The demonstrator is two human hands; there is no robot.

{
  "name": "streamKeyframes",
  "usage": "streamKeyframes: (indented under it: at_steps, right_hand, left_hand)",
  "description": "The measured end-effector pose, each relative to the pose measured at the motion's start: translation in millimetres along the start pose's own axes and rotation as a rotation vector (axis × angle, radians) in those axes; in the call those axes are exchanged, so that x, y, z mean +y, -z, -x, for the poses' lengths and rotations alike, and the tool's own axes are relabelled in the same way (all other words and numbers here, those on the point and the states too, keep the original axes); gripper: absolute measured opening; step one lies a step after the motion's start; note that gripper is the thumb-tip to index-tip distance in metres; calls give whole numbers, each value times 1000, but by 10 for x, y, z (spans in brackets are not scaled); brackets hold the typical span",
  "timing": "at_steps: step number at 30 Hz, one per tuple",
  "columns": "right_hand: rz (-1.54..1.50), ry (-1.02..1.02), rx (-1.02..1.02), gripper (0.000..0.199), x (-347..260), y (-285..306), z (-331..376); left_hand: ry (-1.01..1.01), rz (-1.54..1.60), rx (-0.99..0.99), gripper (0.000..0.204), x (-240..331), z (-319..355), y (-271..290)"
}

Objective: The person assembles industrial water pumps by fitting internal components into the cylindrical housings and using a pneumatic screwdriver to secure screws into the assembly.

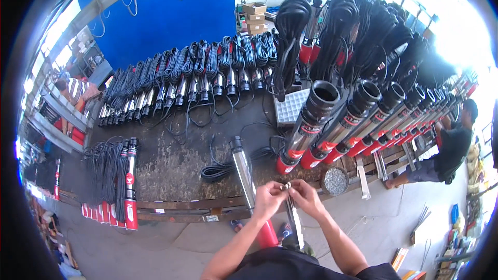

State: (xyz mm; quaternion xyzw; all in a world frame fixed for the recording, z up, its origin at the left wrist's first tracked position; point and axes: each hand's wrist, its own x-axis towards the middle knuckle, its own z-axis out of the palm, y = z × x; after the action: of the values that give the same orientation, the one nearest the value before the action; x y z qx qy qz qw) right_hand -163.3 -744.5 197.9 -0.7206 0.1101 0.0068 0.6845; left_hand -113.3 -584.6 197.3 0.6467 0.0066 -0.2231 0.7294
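Note:
Near the table's front edge, my left hand [270,200] and my right hand [307,197] come together, fingertips pinched. Between them is a small pale piece [288,186], too small to name. Just below the fingers, a long shiny metal strip [295,223] slopes down toward my body; whether a hand grips it cannot be told. Beside my left hand a steel tubular pump [242,167] with a red end leans over the table edge, partly hidden by my hand and forearm. Its black cable [217,171] lies coiled on the dark table [171,168].
A row of steel pumps [324,119] with red ends stands at the right. Behind are more pumps with bundled cables [212,59]. A bowl of small metal parts [335,181] sits at the right edge, near a white grid tray [291,107]. A co-worker [454,140] is at far right.

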Motion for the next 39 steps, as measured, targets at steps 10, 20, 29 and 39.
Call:
streamKeyframes:
  at_steps: [10,20,29,39]
  right_hand:
    - [558,-256,106,32,616,-229,916]
    - [482,-118,86,29,197,-681,464]
    - [407,-57,16,20,350,-1182,-972]
    - [711,126,-39,31,267,-1971,-2236]
  left_hand:
    - [97,-1995,-124,39,-173,-2259,647]
    - [49,-1539,4,46,-12,-2386,899]
    - [-354,-486,29,24,269,-2458,2096]
    - [-235,185,174,17,-389,-2490,2165]
